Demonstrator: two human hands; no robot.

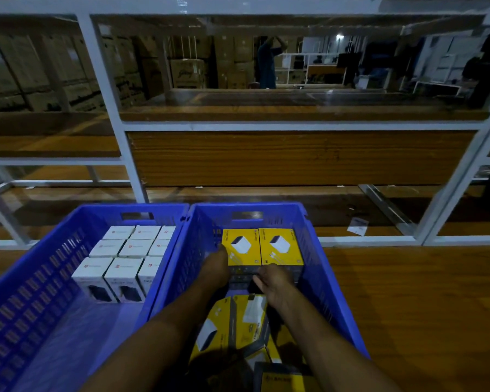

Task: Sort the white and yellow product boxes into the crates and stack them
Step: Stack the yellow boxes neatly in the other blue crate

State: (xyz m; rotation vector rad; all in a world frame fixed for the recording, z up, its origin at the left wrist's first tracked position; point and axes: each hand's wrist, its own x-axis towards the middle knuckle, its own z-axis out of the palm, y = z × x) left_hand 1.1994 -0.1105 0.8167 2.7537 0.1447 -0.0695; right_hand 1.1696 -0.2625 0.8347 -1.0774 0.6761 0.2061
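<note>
White boxes [125, 258] upright in left crate [40, 267], yellow boxes [262, 246] in right crate [320, 267]

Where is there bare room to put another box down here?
The left crate has bare floor on the near side of the white boxes. The right crate is crowded: stacked yellow boxes at the far end, loose yellow boxes nearer, left hand and right hand between. The wooden tabletop right of that crate is bare too.
</note>
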